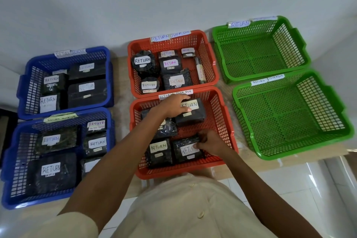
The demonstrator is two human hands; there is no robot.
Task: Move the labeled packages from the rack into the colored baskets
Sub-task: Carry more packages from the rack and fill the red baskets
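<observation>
Nearest to us, in the lower middle of the frame, stands the near red basket (pixel 183 172) on the surface (pixel 120 75), and both arms reach into it. The right hand (pixel 211 142) has curled fingers and pinches the right end of the front package (pixel 183 153), the one with a white RETURN label, which already lies on the basket floor beside another labelled package (pixel 158 150). We judge that this grip is there to turn or push the package straight against its neighbour.

A little farther, the left hand (pixel 172 107) lies with its fingers almost straight on the back package (pixel 196 115). It grips nothing and seems to hold the package steady near the back wall.

This basket leaves only a small free floor between the two hands and along the right wall, so any move must go upward over the rim.

At the left of the frame, the near blue basket (pixel 19 160) and the far blue basket (pixel 29 87) are also crowded with packages. The far red basket (pixel 209 60), in the upper middle, has some room at its right side.

At the right, the near green basket (pixel 289 155) and the far green basket (pixel 249 34) hold nothing: here is the most open room. The rack is not in view.
</observation>
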